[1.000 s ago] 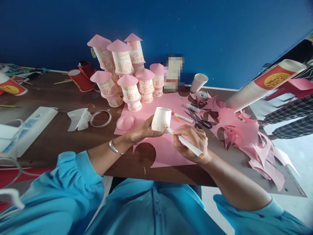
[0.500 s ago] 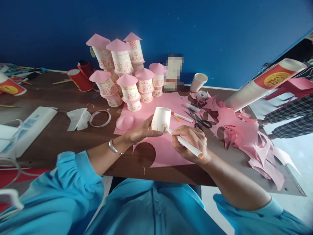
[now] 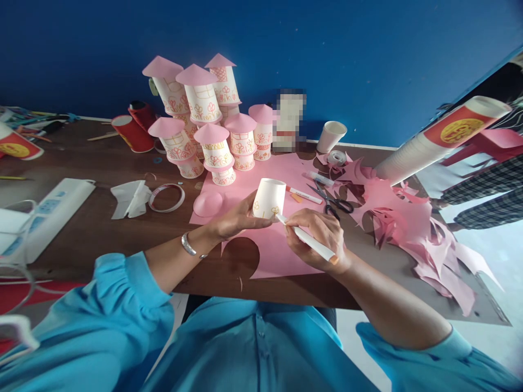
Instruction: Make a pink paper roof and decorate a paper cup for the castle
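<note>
A white paper cup [image 3: 269, 196] with small yellow-orange flowers drawn on it is gripped in my left hand [image 3: 241, 218], thumb and fingers around its lower left side. My right hand [image 3: 316, 237] is closed on a white marker [image 3: 314, 245] with an orange end. The marker's tip touches or nearly touches the cup near the bottom right flower. Beneath both hands lies a sheet of pink paper [image 3: 281, 261] with a rounded cut-out. Just beyond the right hand are a red-capped marker [image 3: 304, 195] and black-handled scissors [image 3: 333, 202].
Paper-cup towers with pink cone roofs [image 3: 196, 74] stand at the back. A pink cone [image 3: 208, 204], tape roll [image 3: 166, 197] and power strip [image 3: 57, 212] lie left. To the right are pink scraps [image 3: 408, 212], a long cup stack [image 3: 445, 136] and a single cup [image 3: 332, 136].
My right hand and the marker have shifted very slightly left against the cup. The left hand and the cup are nearly still.
</note>
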Demonstrator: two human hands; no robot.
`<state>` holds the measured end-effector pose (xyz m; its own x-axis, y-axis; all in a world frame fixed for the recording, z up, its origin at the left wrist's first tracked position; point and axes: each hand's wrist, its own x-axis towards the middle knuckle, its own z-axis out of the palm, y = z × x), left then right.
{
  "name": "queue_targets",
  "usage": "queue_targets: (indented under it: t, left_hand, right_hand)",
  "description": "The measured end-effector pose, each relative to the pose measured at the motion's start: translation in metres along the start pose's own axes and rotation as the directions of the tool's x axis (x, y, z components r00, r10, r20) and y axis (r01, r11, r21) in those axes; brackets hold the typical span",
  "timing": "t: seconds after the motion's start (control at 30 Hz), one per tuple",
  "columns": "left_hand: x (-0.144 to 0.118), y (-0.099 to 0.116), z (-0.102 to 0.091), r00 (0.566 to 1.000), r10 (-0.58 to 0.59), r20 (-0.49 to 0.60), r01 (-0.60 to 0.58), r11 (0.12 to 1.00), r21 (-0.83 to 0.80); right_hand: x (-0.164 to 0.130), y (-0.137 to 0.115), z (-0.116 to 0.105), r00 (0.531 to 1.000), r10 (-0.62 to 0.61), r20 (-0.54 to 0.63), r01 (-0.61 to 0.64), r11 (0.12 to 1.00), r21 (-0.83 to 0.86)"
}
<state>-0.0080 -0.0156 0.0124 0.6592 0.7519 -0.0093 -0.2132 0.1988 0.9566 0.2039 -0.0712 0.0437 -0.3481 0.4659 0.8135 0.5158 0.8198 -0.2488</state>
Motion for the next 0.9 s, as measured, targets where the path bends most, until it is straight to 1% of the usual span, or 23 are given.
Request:
queue_targets:
  t: [0.07, 0.13, 0.2, 0.27, 0.37, 0.53, 0.67, 0.8, 0.9]
  left_hand:
    - [0.0, -0.001, -0.001, 1.0, 0.011, -0.002, -0.011, 1.0, -0.005]
    - [0.0, -0.003, -0.002, 1.0, 0.029, -0.005, -0.029, 0.999, -0.017]
    - [0.0, -0.003, -0.003, 0.999, 0.033, -0.011, -0.034, 0.999, -0.039]
    - [-0.001, -0.002, -0.004, 1.0, 0.023, -0.019, -0.024, 0.998, -0.055]
    - [-0.001, -0.001, -0.004, 0.999, 0.019, -0.027, -0.021, 0.997, -0.077]
    - [0.0, -0.003, -0.002, 0.997, 0.069, -0.023, -0.072, 0.977, -0.199]
    - [0.002, -0.006, -0.002, 0.997, 0.075, -0.006, -0.074, 0.965, -0.251]
    - [0.002, -0.008, -0.002, 0.996, 0.081, 0.037, -0.069, 0.968, -0.241]
    - [0.0, -0.004, -0.001, 0.997, 0.047, 0.054, -0.036, 0.982, -0.184]
  right_hand:
    - [0.0, 0.0, -0.001, 1.0, -0.004, -0.025, 0.004, 1.0, 0.015]
    - [0.0, 0.001, -0.003, 0.997, 0.005, -0.074, -0.003, 1.0, 0.029]
    - [-0.001, 0.003, -0.005, 0.991, 0.03, -0.129, -0.025, 0.999, 0.041]
    - [-0.002, 0.006, -0.007, 0.986, 0.054, -0.155, -0.047, 0.998, 0.049]
    - [-0.004, 0.011, -0.006, 0.987, 0.071, -0.146, -0.064, 0.996, 0.057]
    - [-0.006, 0.013, -0.001, 0.984, 0.11, -0.138, -0.106, 0.994, 0.032]
    - [-0.004, 0.01, 0.0, 0.994, 0.061, -0.093, -0.062, 0.998, -0.01]
    - [-0.004, 0.008, 0.0, 0.999, 0.025, -0.043, -0.026, 0.999, -0.033]
    - [-0.005, 0.007, 0.001, 0.999, -0.004, -0.037, 0.003, 1.0, -0.028]
